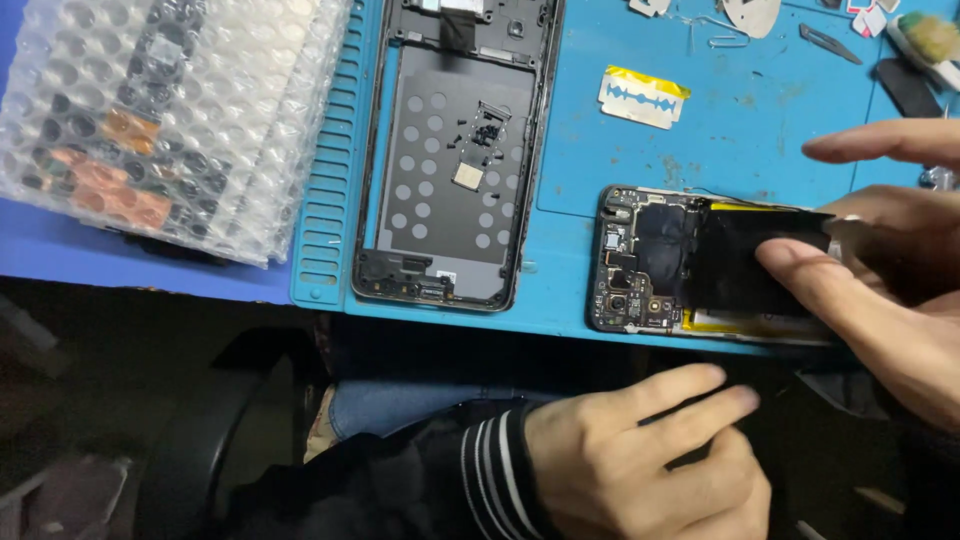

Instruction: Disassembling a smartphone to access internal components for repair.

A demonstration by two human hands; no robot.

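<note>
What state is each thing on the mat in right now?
Opened phone: back off, board exposed, flat.
Black battery: under right hand.
Phone frame: empty, loose screws inside.
Razor blade: lying free.
Bubble wrap: covering parts.
Left hand: empty, off the mat.

I see a matt blue rubbery work mat, scuffed and stained in places. The opened phone shows a matt black battery face, glossy yellow foil edging and bare circuit-board metal. The separate phone frame is dull grey with pale dots. Clear bubble wrap looks glossy plastic. The razor blade is bright, smooth metal.
</note>
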